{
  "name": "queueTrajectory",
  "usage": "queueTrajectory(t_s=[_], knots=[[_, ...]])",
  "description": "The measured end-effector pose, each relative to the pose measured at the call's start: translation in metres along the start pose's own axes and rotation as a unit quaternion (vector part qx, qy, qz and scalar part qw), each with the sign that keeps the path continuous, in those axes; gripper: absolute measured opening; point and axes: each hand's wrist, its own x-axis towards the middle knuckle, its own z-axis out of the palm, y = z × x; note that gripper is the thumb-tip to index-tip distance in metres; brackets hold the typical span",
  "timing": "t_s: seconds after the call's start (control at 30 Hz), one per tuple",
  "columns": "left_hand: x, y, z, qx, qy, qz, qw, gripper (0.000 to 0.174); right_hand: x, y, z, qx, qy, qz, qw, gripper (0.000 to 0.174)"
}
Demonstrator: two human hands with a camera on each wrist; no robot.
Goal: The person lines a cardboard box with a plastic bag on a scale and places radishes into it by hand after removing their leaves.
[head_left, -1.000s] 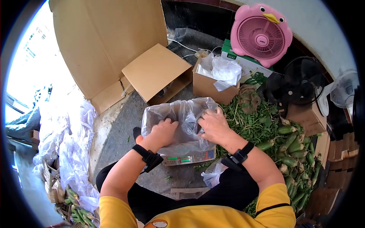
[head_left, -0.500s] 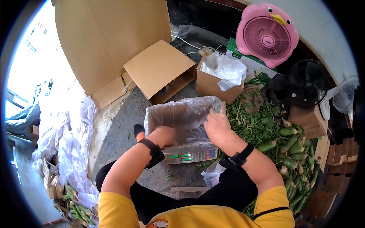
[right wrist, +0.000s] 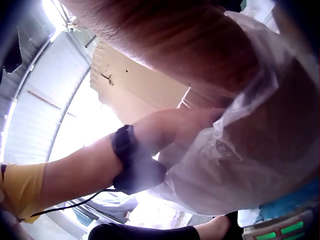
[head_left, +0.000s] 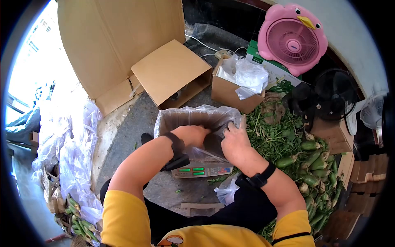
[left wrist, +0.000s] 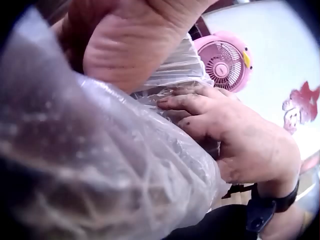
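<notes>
A cardboard box (head_left: 168,121) lined with a clear plastic bag (head_left: 205,109) sits on a digital scale (head_left: 201,171) with lit green displays, between the person's legs. Deep inside the box, the left hand (head_left: 196,135) reaches toward the right side; its fingertips are hidden and I cannot tell whether they pinch the film. The right hand (head_left: 235,144) holds the bag at the box's right rim, with fingers bent over the edge. In the left wrist view the right hand (left wrist: 240,130) lies along the rim, on the crinkled film.
Behind stand an open carton (head_left: 170,74) and a small box (head_left: 230,90) holding plastic bags. Leafy greens (head_left: 267,131) and a pile of green-topped radishes (head_left: 317,160) lie at the right, below a pink fan (head_left: 292,41). Plastic sheeting (head_left: 70,136) hangs at the left.
The left hand has moved from the box's left part, down and across toward its right side. The right hand has shifted from inside the bag to the right rim. The lining lies more open.
</notes>
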Motion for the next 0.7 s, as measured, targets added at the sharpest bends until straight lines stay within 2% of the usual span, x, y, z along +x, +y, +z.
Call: queueTrajectory(t_s=[0.13, 0.2, 0.33, 0.4, 0.43, 0.5, 0.53, 0.57, 0.63, 0.7], knots=[[-0.004, 0.005, -0.016, 0.005, -0.059, -0.018, 0.998, 0.073, -0.004, 0.009, -0.001, 0.077, -0.005, -0.027, 0.997, 0.019], [-0.001, 0.007, -0.028, -0.057, -0.107, 0.010, 0.993, 0.074, -0.006, 0.014, 0.003, 0.128, 0.085, -0.025, 0.988, 0.014], [0.014, 0.009, -0.032, -0.046, -0.127, 0.057, 0.989, 0.073, -0.009, 0.021, -0.003, 0.189, 0.133, -0.032, 0.972, 0.021], [0.023, 0.015, -0.034, 0.042, -0.166, 0.075, 0.982, 0.075, -0.008, 0.025, -0.006, 0.281, 0.190, -0.010, 0.941, 0.035], [0.036, 0.011, -0.023, 0.043, -0.166, 0.076, 0.982, 0.075, -0.007, 0.027, -0.008, 0.281, 0.190, -0.009, 0.941, 0.035], [0.064, 0.005, 0.006, 0.076, -0.140, 0.116, 0.980, 0.077, -0.006, 0.033, -0.010, 0.324, 0.279, 0.079, 0.901, 0.038], [0.074, 0.007, 0.013, 0.072, -0.171, 0.093, 0.978, 0.080, -0.006, 0.035, -0.009, 0.314, 0.264, 0.107, 0.906, 0.047], [0.078, 0.004, 0.020, 0.072, -0.173, 0.095, 0.978, 0.080, -0.004, 0.037, -0.003, 0.316, 0.262, 0.109, 0.906, 0.047], [0.090, -0.007, 0.042, 0.031, -0.130, 0.128, 0.983, 0.082, 0.002, 0.038, 0.015, 0.418, 0.224, 0.133, 0.871, 0.060], [0.093, -0.015, 0.055, 0.020, -0.107, 0.125, 0.986, 0.083, 0.006, 0.039, 0.018, 0.445, 0.201, 0.127, 0.863, 0.065]])
